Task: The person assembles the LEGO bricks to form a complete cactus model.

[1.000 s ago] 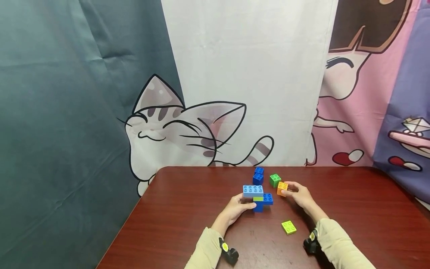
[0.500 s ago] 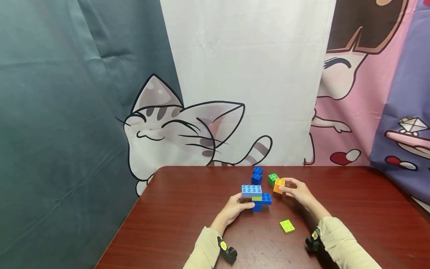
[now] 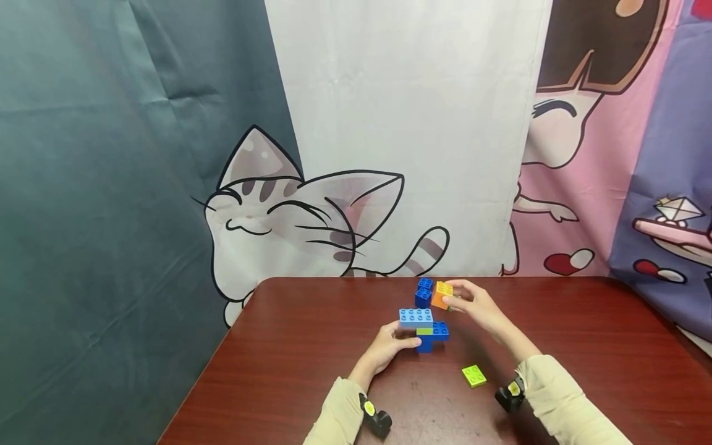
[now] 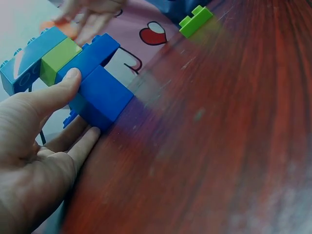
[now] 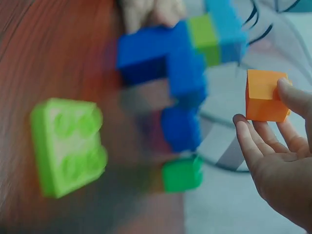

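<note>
My left hand (image 3: 385, 348) grips a stack of building bricks from its left side, thumb on the near face. On top sits a light blue brick (image 3: 416, 317), then a small lime piece (image 4: 61, 59), a dark blue brick (image 3: 440, 330) jutting right, and another blue brick (image 4: 105, 95) at the bottom, standing on the table. Behind and to the right, my right hand (image 3: 478, 307) pinches an orange brick (image 3: 443, 295) between thumb and fingers, held up off the table. A green brick (image 5: 181, 174) is mostly hidden behind the orange brick in the head view.
Two dark blue bricks (image 3: 423, 297) stand at the back, behind the stack. A thin lime brick (image 3: 474, 376) lies studs up on the brown table (image 3: 289, 346), nearer the front. A printed curtain (image 3: 356, 123) hangs beyond the table's far edge.
My right hand has moved left and up with the orange brick, which now covers most of the green brick. The left hand and the stack have stayed nearly in place.
</note>
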A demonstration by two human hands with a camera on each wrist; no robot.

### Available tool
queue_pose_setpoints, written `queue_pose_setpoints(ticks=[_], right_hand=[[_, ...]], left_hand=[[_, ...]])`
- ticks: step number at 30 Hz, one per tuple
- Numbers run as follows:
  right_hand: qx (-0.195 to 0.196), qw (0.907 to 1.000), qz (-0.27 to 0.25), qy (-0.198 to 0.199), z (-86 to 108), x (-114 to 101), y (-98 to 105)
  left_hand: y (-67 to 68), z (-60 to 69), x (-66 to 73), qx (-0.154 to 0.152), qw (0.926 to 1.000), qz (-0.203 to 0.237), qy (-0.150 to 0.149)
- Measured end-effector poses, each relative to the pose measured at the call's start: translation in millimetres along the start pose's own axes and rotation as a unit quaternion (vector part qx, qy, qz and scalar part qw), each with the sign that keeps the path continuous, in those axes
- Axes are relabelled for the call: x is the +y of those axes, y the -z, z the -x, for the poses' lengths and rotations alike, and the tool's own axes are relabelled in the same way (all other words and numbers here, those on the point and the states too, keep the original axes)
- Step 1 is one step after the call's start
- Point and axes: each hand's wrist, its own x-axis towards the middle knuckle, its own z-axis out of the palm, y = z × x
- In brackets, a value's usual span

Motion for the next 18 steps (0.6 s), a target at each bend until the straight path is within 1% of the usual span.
queue_pose_setpoints(ticks=[4, 7, 9, 15, 18], right_hand=[[-0.018, 0.9995, -0.008, 0.026, 3.6, -22, -8], [-0.03, 0.9987, -0.01, 0.04, 7.4, -32, -15], [-0.04, 0.9979, -0.015, 0.048, 9.7, -36, -20], [-0.052, 0.9954, -0.038, 0.072, 11.4, -47, -34], [-0.05, 0.9953, -0.045, 0.069, 10.0, -51, -41]], left_hand=[[0.0, 0.4, 0.4, -0.007, 0.9999, -0.009, -0.003], [-0.7, 0.6, 0.8, -0.014, 0.9999, -0.008, -0.004], [-1.3, 0.9, 0.8, -0.02, 0.9998, -0.005, -0.003], [-0.6, 1.4, 0.7, -0.024, 0.9996, -0.006, -0.015], [0.5, 1.0, 0.9, -0.026, 0.9994, -0.003, -0.022]])
